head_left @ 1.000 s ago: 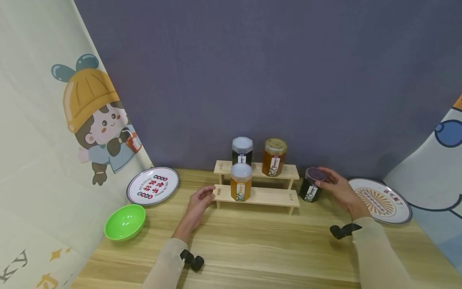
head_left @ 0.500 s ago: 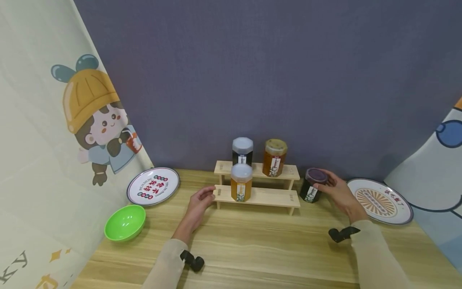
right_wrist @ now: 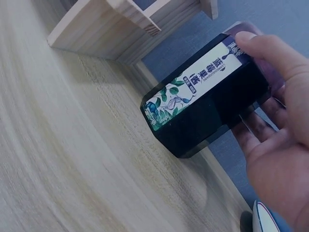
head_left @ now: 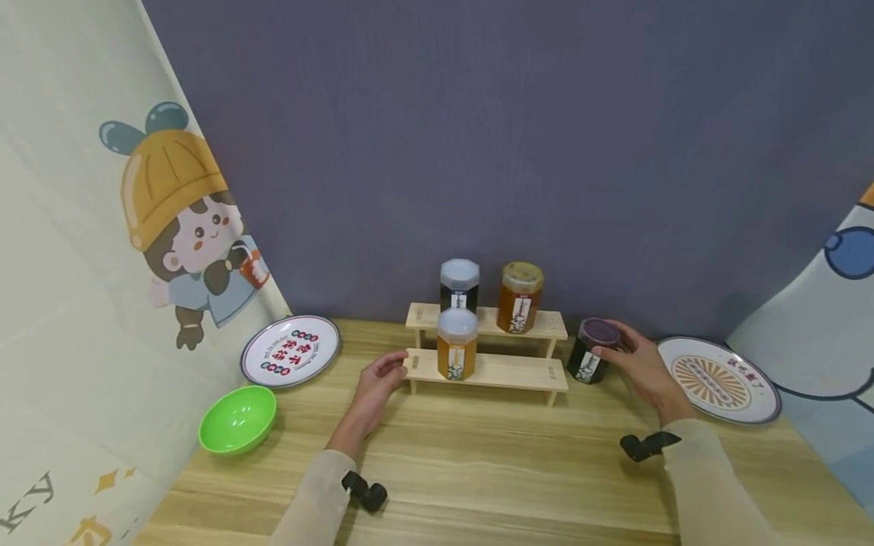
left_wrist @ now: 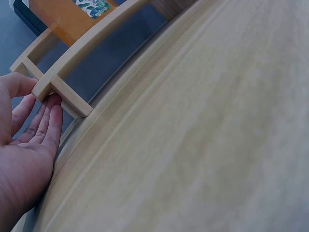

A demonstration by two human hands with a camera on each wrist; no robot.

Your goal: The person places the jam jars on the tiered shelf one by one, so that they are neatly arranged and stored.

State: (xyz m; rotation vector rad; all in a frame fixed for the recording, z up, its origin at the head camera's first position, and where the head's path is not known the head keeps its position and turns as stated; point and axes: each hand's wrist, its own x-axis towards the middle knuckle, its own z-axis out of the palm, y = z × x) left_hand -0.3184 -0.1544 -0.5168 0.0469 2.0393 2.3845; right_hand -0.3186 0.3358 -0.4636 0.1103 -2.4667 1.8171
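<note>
My right hand [head_left: 639,367] grips a dark jam jar [right_wrist: 207,101] with a purple lid [head_left: 598,331], thumb on the near side near the top. The jar stands on the table just right of a two-step wooden display rack [head_left: 508,369]. My left hand [head_left: 379,384] holds the left end of the rack's lower step, its thumb at the board's end and its fingers [left_wrist: 48,116] beneath. An amber jar [head_left: 456,356] with a white lid sits on the lower step. The upper step bears a dark white-lidded jar [head_left: 459,284] and an amber jar [head_left: 517,303] with a yellowish lid.
A white plate with red lettering [head_left: 273,371] and a green bowl [head_left: 236,421] are at the left. Another white plate [head_left: 761,406], with a sunburst pattern, lies beside my right hand. A dark cloth [head_left: 410,152] hangs behind the rack.
My right hand has shifted very slightly left on the dark jam jar between the first frame and now. The left hand, the rack and the other jars stay put.
</note>
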